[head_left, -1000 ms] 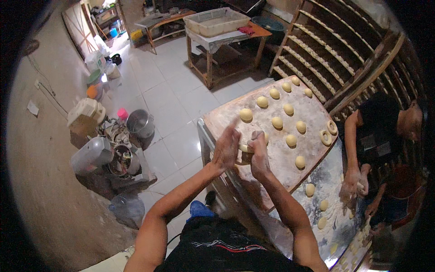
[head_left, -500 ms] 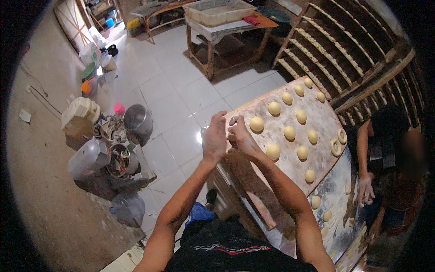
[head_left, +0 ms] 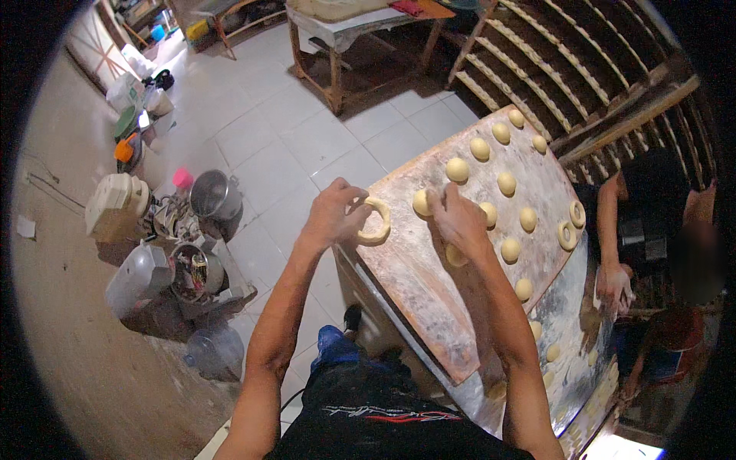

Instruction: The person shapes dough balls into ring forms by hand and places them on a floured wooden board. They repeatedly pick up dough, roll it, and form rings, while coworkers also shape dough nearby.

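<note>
A pale dough ring (head_left: 376, 221) is at the left corner of the floured wooden board (head_left: 414, 295), with the fingers of my left hand (head_left: 336, 212) closed on its left side. My right hand (head_left: 462, 221) is over the board, its fingertips bent against the right side of a round dough ball (head_left: 422, 203). Part of another dough ball (head_left: 455, 255) shows below that hand. Several more dough balls (head_left: 458, 169) sit in loose rows towards the far end. Two dough rings (head_left: 567, 235) lie at the board's right edge.
A co-worker's floured hand (head_left: 614, 290) is at the right of the floured table (head_left: 563, 330), where more dough pieces lie. Racks of filled trays (head_left: 537, 69) stand at the far right. Pots (head_left: 215, 195), a clear jug (head_left: 215, 354) and tubs crowd the floor at left.
My hands have moved apart. The left has brought the dough ring down to the board's corner, where it now shows; the right has moved right to a dough ball. The view has shifted slightly.
</note>
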Tool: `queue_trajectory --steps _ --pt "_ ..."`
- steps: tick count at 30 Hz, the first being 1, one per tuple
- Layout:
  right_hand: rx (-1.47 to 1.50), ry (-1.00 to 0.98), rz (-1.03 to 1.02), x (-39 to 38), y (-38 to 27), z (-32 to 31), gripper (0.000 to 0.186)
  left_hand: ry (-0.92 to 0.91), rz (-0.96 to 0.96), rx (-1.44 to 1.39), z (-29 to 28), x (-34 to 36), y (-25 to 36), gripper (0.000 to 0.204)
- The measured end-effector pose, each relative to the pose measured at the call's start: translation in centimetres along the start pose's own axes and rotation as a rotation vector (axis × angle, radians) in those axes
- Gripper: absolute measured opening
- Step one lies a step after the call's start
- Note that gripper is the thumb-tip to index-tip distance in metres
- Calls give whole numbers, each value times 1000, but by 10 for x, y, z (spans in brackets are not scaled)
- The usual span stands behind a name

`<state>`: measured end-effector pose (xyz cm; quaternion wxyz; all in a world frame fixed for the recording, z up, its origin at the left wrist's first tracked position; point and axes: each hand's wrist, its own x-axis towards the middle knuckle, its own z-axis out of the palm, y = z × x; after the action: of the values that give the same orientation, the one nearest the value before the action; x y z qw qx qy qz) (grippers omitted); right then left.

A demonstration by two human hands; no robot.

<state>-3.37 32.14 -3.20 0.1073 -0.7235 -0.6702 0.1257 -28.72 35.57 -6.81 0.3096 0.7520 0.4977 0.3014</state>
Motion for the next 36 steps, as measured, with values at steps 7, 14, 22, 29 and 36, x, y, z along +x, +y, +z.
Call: queue_trajectory --steps 7,14,22,29,36 --pt "858 49 -44 -36 -14 -2 41 -96 -67 -53 -22 -6 14 59" --pt "707 587 639 -301 186 -34 55 48 116 -443 122 -62 176 36" --pt "160 509 915 -401 221 -15 51 -1113 283 -500 315 -175 301 45" --pt "707 1080 1029 -451 175 -22 35 -616 1094 145 365 -196 315 51" --pt "903 1099 907 -455 140 -33 24 -609 701 70 356 -193 337 24"
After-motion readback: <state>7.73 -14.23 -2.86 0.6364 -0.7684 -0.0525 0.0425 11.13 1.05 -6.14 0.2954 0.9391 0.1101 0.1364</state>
